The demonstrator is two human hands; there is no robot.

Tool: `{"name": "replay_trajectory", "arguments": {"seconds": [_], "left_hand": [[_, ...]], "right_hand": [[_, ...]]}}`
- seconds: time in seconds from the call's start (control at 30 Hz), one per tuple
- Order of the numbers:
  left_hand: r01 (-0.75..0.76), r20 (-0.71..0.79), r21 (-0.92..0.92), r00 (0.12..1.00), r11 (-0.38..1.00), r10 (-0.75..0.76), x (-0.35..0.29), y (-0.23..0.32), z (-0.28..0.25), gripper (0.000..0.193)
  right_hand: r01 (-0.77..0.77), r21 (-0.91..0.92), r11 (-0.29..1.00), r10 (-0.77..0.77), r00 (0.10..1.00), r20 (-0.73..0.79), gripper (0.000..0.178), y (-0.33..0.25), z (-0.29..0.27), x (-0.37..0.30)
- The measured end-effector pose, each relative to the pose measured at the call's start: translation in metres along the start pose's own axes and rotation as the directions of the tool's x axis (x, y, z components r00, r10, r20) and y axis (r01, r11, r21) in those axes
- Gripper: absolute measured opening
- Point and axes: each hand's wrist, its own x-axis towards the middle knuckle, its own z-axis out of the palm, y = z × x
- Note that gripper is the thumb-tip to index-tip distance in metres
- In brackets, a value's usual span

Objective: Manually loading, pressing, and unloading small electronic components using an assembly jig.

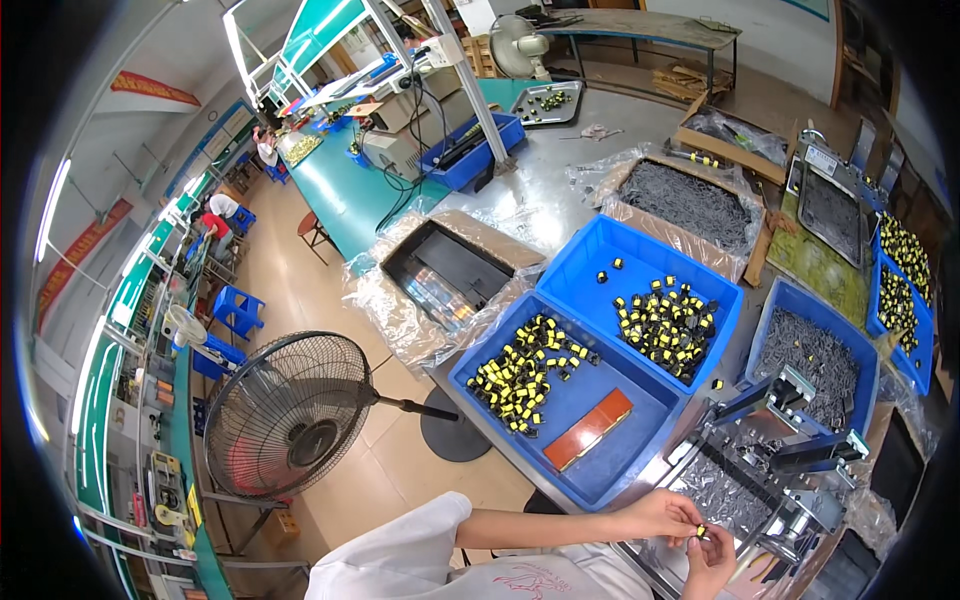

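Near the lower right, my left hand (664,516) and my right hand (712,566) meet with fingers pinched around one small yellow-and-black coil part (701,532). It looks like a taped transformer; its finer details are too small to tell. Just beyond my hands lies a metal work surface strewn with small grey metal pieces (722,492). A metal clamping fixture (800,462) stands to the right of it. Left of the fixture, a blue bin (640,478) holds a heap of similar yellow-and-black parts (530,372) and a flat reddish-brown block (590,430).
Behind is a second blue bin (566,262) with more such parts. A blue bin of grey pieces (868,372) stands at right. Plastic-lined boxes (400,335) sit around the bins. A floor fan (290,415) stands left of the table. Other people (215,225) are far off.
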Motion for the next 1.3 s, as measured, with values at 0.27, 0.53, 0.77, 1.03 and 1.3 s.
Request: {"name": "replay_trajectory", "arguments": {"seconds": [0.27, 0.53, 0.77, 1.03, 1.3], "left_hand": [[-0.051, 0.085, 0.088, 0.995, 0.995, 0.044, -0.005, 0.013, 0.002, 0.024], [-0.048, 0.142, 0.085, 0.989, 0.995, 0.035, -0.001, 0.021, 0.0, 0.026], [-0.066, 0.147, 0.052, 0.987, 0.996, 0.058, -0.004, 0.022, -0.001, 0.027], [-0.063, 0.168, 0.026, 0.984, 0.998, 0.058, -0.005, 0.024, 0.001, 0.03], [-0.071, 0.164, 0.004, 0.984, 0.997, 0.069, -0.005, 0.025, 0.004, 0.029]], "right_hand": [[0.019, 0.055, 0.998, -0.022, 0.999, 0.045, 0.034, 0.005, -0.002, 0.0], [-0.037, 0.145, 0.989, 0.034, 0.999, 0.017, 0.036, -0.008, 0.003, -0.001], [0.14, 0.096, 0.985, -0.146, 0.987, 0.059, 0.047, 0.017, -0.001, 0.014], [0.058, 0.149, 0.987, -0.062, 0.998, 0.02, 0.042, 0.015, 0.001, 0.011], [0.081, 0.132, 0.988, -0.083, 0.996, 0.015, 0.043, 0.01, 0.004, 0.011]]}}
